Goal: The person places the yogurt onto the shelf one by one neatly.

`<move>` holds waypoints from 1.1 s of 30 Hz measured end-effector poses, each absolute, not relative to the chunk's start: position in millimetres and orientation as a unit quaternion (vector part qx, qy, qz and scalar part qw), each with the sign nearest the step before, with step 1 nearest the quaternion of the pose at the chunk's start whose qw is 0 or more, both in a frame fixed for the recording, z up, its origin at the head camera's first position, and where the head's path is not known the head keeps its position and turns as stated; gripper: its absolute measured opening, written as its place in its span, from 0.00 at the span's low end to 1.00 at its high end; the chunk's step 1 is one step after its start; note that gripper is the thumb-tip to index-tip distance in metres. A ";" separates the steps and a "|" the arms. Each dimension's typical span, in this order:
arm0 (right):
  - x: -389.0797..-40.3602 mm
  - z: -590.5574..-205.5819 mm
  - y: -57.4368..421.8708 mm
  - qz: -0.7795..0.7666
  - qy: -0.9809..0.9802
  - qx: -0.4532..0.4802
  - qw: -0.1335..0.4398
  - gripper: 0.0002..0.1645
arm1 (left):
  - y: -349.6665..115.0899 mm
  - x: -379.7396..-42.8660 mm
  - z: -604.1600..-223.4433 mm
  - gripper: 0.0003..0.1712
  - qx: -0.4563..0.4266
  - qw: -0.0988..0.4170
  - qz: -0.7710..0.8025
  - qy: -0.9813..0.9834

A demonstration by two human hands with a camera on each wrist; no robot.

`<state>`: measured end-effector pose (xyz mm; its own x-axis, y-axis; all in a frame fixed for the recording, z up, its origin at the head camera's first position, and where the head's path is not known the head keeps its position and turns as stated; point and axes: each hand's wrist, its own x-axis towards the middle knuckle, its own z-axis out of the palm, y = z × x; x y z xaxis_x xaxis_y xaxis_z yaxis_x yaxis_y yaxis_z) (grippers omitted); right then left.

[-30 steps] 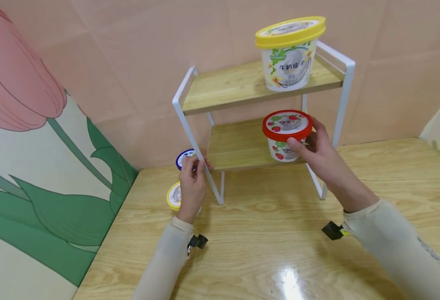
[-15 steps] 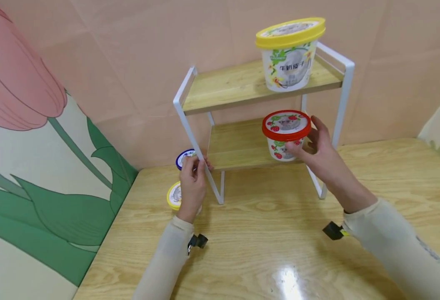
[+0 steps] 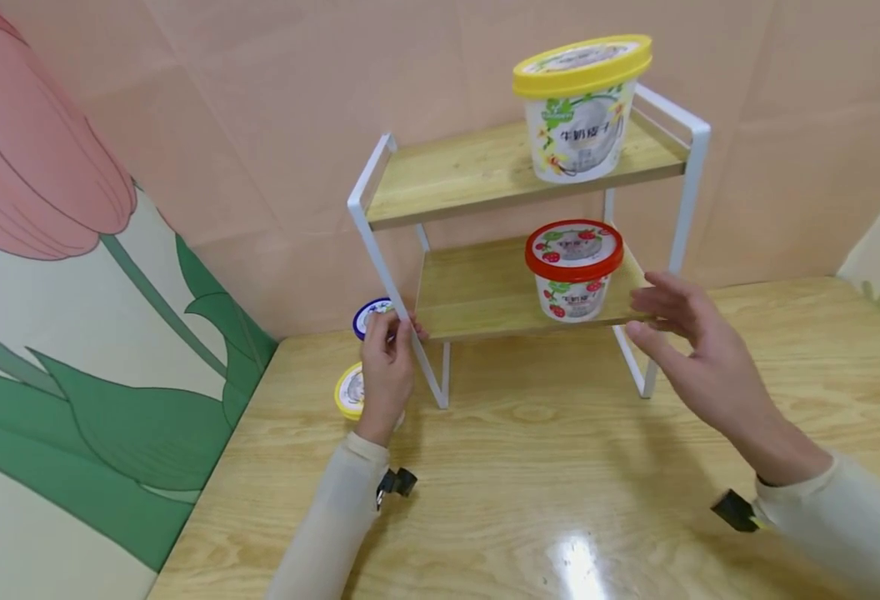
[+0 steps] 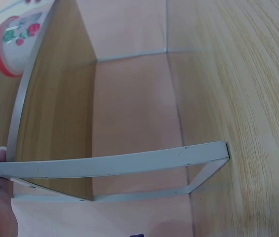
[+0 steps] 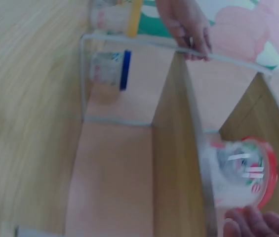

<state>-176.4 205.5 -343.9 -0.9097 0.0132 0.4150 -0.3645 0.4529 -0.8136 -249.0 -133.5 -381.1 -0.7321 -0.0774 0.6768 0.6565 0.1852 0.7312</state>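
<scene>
A white tub with a red lid and strawberry print (image 3: pixel 575 271) stands upright on the lower board of a two-tier shelf rack (image 3: pixel 500 293). Just right of it, apart from the tub, is my right hand (image 3: pixel 710 362), its fingers spread and holding nothing. My left hand (image 3: pixel 387 367) grips the rack's white front left post at the lower board's level; in the left wrist view its fingers (image 4: pixel 0 190) show behind that post. On the upper board sits a larger-looking tub with a yellow lid (image 3: pixel 582 112).
Left of the rack, partly hidden by the left hand, are a blue-lidded tub (image 3: pixel 368 315) and a yellow-lidded tub (image 3: pixel 348 392). All stands on a wood-grain table (image 3: pixel 530 483). Behind is a pink backdrop (image 3: pixel 297 167), with a tulip-printed panel (image 3: pixel 147 400) at left.
My right hand has let go of the red-lidded tub and moved right and down, away from it. The tub stays in place. My left hand has not moved.
</scene>
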 end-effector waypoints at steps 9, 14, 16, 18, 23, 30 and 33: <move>-184.8 -364.2 233.9 0.518 -0.825 0.063 0.218 0.17 | -133.5 -248.3 -384.5 0.11 -0.203 0.304 -0.619 -0.695; -188.7 -363.6 238.7 0.513 -0.835 0.062 0.188 0.19 | -133.9 -249.1 -383.5 0.12 -0.211 0.297 -0.614 -0.700; -190.0 -361.9 239.5 0.508 -0.839 0.062 0.187 0.20 | -134.1 -249.5 -382.3 0.13 -0.216 0.300 -0.608 -0.702; -190.8 -360.3 241.0 0.500 -0.844 0.060 0.185 0.21 | -134.1 -249.7 -381.0 0.14 -0.221 0.304 -0.604 -0.703; -195.2 -359.5 244.3 0.488 -0.854 0.058 0.172 0.22 | -135.3 -250.1 -379.6 0.13 -0.230 0.312 -0.601 -0.699; -201.3 -364.1 249.9 0.465 -0.863 0.066 0.187 0.17 | -132.7 -252.0 -383.3 0.12 -0.239 0.310 -0.615 -0.684; -205.6 -365.2 248.7 0.446 -0.867 0.075 0.210 0.16 | -134.1 -252.5 -382.8 0.12 -0.235 0.312 -0.621 -0.679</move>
